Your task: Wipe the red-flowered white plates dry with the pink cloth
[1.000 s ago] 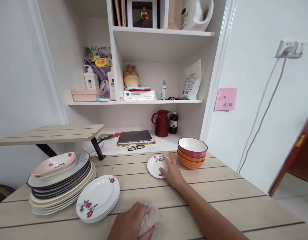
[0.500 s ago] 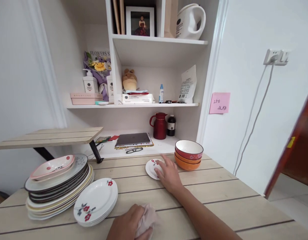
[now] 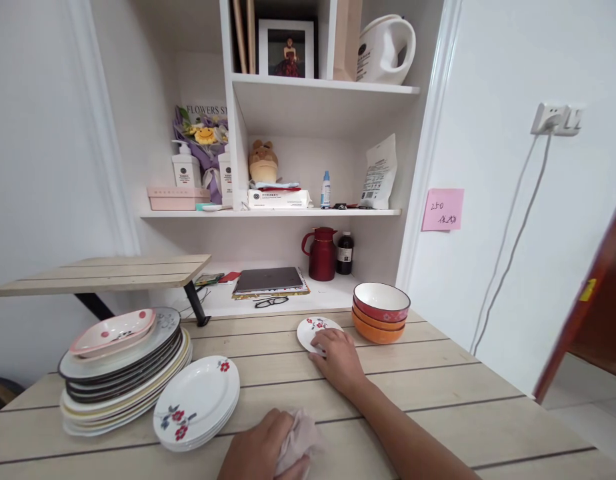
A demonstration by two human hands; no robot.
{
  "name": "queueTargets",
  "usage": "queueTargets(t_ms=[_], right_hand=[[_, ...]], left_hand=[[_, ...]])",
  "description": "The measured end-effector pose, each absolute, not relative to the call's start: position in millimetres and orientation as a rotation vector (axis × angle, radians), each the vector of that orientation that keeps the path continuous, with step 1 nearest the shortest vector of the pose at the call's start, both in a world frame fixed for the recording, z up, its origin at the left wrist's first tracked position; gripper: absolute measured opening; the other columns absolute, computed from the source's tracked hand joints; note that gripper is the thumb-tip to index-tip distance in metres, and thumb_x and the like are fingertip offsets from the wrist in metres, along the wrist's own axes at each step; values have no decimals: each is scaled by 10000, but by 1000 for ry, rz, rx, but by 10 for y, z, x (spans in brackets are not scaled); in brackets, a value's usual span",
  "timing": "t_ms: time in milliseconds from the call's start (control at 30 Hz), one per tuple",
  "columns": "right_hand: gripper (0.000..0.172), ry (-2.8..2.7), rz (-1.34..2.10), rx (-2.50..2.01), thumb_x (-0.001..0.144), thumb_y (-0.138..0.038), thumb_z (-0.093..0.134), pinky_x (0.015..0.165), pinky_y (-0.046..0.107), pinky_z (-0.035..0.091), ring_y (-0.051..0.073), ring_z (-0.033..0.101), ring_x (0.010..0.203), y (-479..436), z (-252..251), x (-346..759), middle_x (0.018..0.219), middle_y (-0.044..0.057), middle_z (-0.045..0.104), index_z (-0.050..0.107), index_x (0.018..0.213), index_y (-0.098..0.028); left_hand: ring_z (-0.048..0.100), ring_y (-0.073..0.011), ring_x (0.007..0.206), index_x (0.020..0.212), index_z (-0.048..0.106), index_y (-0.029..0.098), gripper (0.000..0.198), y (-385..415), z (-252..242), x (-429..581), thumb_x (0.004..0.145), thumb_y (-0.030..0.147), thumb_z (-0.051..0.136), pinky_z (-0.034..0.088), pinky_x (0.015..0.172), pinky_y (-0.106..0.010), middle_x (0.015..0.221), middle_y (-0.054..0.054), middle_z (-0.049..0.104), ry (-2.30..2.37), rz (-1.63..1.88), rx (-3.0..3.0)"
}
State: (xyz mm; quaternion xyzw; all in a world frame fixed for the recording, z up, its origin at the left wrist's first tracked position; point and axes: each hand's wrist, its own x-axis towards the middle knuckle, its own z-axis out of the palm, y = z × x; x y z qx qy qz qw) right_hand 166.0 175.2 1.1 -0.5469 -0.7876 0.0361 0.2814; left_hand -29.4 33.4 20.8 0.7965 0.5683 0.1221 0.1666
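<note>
My right hand (image 3: 339, 358) rests on the near edge of a small white saucer with red flowers (image 3: 314, 329) lying on the wooden table (image 3: 438, 393), fingers curled over its rim. At the bottom of the view my left hand (image 3: 261, 450) is closed round a crumpled pale pink cloth (image 3: 299, 440). Just right of the saucer stands a stack of bowls (image 3: 381, 311), red on top and orange below. A small stack of white flowered plates (image 3: 198, 400) lies to the left of my left hand.
A tall pile of mixed plates (image 3: 121, 363) topped by a pink dish sits at the table's left. Behind are white shelves with a red jug (image 3: 322, 253), a laptop (image 3: 268, 279) and glasses (image 3: 271, 302). A raised wooden board (image 3: 103, 272) stands at left.
My right hand has drawn back slightly toward me, from lying over the saucer to gripping its near edge. The left hand still holds the cloth.
</note>
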Motion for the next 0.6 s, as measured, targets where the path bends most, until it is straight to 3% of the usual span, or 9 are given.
queueTargets(t_ms=[200,500,600], right_hand=[[233,-2055,132,-1559,794,-211,540,968,370,305,248,542,1103,1775,9,1658,1112,67,688,667,989,-225],[234,-2073,139,-1561,808,-237,532,975,377,315,247,545,1104,1784,-7,1676,1118,56,682,658,1004,-233],[328,-2085,106,-1540,816,-269,542,1011,407,303,264,492,1196,1762,-17,1665,1289,78,595,620,1133,-243]], left_hand=[[636,-197,895,1012,574,244,231,346,189,-303,799,320,525,434,741,-247,1024,-37,657,1610,344,2268],[626,-193,862,976,578,228,204,340,189,-304,795,304,521,413,719,-252,1002,-38,653,1607,361,2266],[619,-175,847,953,577,234,182,336,160,-311,785,294,542,400,711,-237,986,-18,656,1589,438,2261]])
